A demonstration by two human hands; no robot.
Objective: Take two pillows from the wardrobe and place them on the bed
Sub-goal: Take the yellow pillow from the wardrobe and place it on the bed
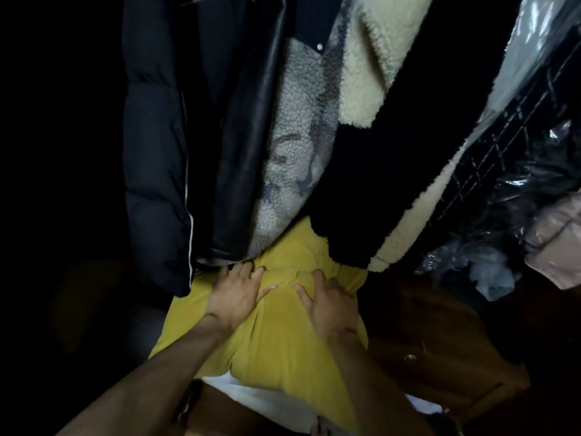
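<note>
A mustard-yellow pillow [283, 341] lies on the wardrobe floor under the hanging coats, its far end hidden beneath them. My left hand [235, 294] presses on its upper left part with fingers curled into the fabric. Beside it, my right hand [330, 303] grips the upper right part, bunching the cover. A white pillow or bedding [267, 401] shows under the yellow one at its near edge. The wardrobe interior is dark.
Hanging directly above are a black puffer jacket [157, 146], a black leather jacket [248, 152], a grey fleece [295, 136] and a black-and-cream sherpa coat [377, 152]. Plastic-covered clothes [509, 158] hang at the right. A brown wooden drawer front [440, 357] sits lower right.
</note>
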